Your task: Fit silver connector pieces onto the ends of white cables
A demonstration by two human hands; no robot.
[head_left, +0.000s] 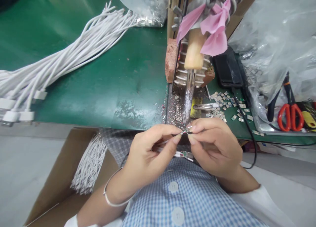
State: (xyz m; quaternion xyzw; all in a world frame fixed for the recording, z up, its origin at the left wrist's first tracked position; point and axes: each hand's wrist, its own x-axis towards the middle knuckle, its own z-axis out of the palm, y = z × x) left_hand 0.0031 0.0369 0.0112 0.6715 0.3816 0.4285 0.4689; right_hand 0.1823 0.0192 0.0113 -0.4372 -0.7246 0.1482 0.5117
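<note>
My left hand (150, 148) pinches the end of a thin white cable (165, 142) between thumb and forefinger. My right hand (214, 146) pinches a small metal connector shell (188, 130) at that cable's tip. Both hands meet just below the tip of a soldering iron (189, 97), which points down from a wooden handle (194, 50) wrapped with pink cloth (214, 26). A second cable end with a small green board (184, 153) lies under my fingers. A thin bracelet circles my left wrist.
A bundle of white cables (61, 60) lies across the green mat (111, 82) at left. A cardboard box (64, 174) holds more cables (90, 164). Several small metal shells (227, 103) are scattered right of the iron, near red-handled scissors (290, 113), a black cord (247, 128) and plastic bags (274, 36).
</note>
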